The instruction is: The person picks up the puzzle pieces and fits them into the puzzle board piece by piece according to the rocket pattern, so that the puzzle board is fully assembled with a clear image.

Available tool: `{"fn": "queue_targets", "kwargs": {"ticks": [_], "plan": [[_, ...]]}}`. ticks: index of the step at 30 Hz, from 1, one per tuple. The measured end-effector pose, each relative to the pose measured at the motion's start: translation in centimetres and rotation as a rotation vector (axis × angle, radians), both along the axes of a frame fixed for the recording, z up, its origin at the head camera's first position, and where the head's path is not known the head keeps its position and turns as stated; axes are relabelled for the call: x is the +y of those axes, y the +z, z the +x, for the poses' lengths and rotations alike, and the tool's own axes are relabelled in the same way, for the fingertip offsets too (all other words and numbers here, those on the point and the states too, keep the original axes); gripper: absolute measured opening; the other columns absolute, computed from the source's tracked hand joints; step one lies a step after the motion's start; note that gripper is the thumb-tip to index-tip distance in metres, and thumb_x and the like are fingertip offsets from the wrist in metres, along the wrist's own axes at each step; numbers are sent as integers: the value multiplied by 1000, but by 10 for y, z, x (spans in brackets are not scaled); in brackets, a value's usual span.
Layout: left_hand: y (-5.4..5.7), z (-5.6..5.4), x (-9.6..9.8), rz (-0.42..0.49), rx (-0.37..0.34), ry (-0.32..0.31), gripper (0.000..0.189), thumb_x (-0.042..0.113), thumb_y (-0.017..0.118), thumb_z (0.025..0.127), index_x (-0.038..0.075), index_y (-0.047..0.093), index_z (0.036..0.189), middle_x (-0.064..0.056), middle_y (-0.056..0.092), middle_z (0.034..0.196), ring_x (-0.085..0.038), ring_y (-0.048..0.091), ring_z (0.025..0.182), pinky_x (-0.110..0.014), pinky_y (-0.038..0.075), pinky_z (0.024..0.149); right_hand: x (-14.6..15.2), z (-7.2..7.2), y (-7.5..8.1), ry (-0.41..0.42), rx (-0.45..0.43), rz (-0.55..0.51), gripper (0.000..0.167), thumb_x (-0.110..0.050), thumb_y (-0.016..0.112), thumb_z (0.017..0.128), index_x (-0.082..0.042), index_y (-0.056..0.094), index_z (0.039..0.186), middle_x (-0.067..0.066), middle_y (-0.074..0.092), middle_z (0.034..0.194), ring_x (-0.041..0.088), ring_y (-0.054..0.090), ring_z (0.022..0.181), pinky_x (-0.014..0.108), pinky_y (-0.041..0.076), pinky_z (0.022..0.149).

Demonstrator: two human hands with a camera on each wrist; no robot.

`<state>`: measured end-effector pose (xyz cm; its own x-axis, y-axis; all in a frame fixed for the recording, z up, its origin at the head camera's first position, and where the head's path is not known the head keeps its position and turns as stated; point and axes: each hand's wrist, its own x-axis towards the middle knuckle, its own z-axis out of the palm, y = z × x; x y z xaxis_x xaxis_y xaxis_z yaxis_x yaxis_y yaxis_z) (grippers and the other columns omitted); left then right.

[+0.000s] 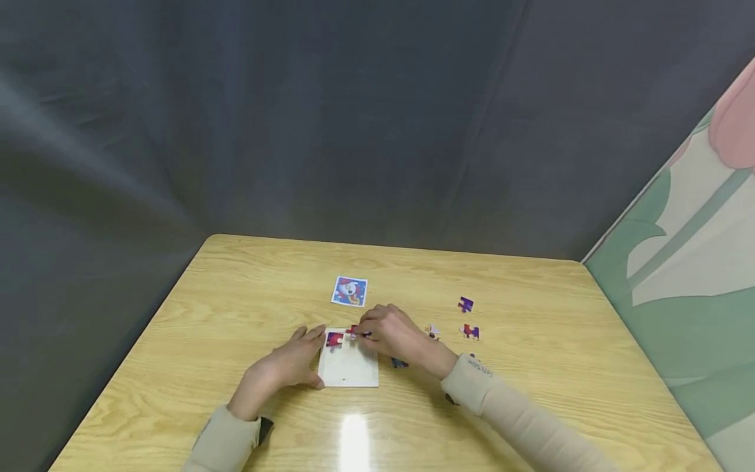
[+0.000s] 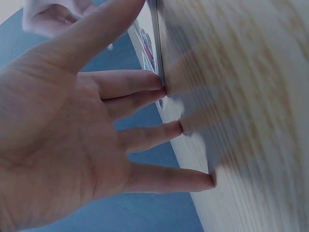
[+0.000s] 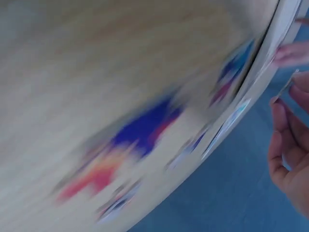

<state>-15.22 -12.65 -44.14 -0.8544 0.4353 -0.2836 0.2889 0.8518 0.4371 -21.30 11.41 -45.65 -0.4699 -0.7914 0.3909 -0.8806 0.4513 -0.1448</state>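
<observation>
A white square puzzle board [image 1: 350, 373] lies on the table, with a red and purple puzzle piece [image 1: 334, 339] at its upper left. My left hand [image 1: 289, 360] steadies the board's left edge. Its fingers look straight and spread in the left wrist view, with fingertips [image 2: 205, 180] down on the table. Over the board's upper part, my right hand [image 1: 394, 333] pinches another puzzle piece [image 1: 353, 331] between thumb and fingers. The right wrist view shows this held piece [image 3: 287, 88] nearly edge-on; its printed face is hidden there.
A small printed picture card [image 1: 350, 291] lies beyond the board. To the right are loose puzzle pieces: a purple one [image 1: 466, 304], a red and purple one [image 1: 470, 332], a pale one [image 1: 433, 331], and a dark one [image 1: 399, 362] near the board.
</observation>
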Motion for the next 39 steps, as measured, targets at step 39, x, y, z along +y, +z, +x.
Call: {"fn": "queue_targets", "kwargs": {"ticks": [39], "plan": [[6,2,0,35,-9,7,90,23,85,72,-12,38,140,-19,28,154,-51,19,138,-70,29,101,-41,18,-9,-216,-126,162,19,-33,70,88,-16,73,97,-1,59,98,13,53,83,26,49,68]]}}
